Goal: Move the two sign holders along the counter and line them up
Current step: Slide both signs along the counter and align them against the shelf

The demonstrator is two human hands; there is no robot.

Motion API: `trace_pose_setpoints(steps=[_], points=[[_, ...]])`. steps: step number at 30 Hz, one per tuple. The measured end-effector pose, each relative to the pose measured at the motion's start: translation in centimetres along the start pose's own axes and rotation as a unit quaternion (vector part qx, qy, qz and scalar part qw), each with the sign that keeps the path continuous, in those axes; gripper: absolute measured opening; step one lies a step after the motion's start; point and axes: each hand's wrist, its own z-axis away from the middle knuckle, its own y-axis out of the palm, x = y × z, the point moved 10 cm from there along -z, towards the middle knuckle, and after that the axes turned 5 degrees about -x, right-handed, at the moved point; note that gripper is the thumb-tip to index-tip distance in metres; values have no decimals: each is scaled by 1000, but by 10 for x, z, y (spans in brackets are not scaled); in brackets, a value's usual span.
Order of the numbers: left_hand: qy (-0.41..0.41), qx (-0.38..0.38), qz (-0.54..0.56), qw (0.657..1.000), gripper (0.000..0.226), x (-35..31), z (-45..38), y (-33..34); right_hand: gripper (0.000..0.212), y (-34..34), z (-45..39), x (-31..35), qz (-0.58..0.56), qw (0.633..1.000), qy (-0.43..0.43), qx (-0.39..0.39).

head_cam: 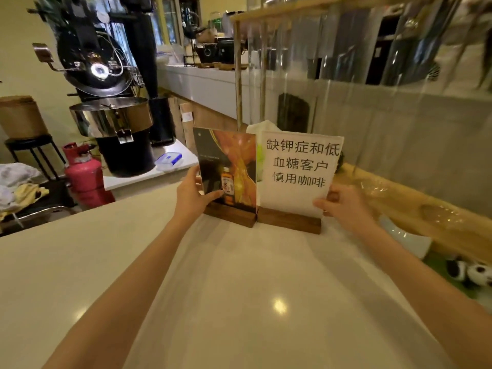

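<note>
Two sign holders with dark wooden bases stand side by side, bases touching, at the far end of the pale counter (239,283). The left sign holder (234,161) shows an orange and black picture of a bottle. The right sign holder (298,169) carries a white sheet with black Chinese text. My left hand (193,197) grips the picture sign's left edge, thumb across its front. My right hand (342,205) holds the white sign's lower right edge, fingers behind it.
A clear acrylic screen on a wooden frame (372,89) rises just behind and right of the signs. A wooden ledge (415,206) runs along the right. Beyond the counter's left edge stand a black coffee roaster (106,83), a red gas cylinder (85,174) and a stool (32,147).
</note>
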Motion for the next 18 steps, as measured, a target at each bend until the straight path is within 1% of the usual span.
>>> trace_pose_setpoints(steps=[5, 8, 14, 18], points=[[-6, 49, 19, 999, 74, -20, -20, 55, 27, -36, -13, -20, 28, 998, 18, -55], [-13, 67, 40, 997, 74, -28, -29, 80, 27, -51, -19, -29, 42, 996, 20, -77], [-34, 100, 65, 992, 79, -35, -49, 124, 25, -68, -24, -40, 66, 992, 12, -107], [-24, 134, 88, 987, 77, -42, -58, 147, 23, -77, -26, -46, 82, 990, 13, -118]])
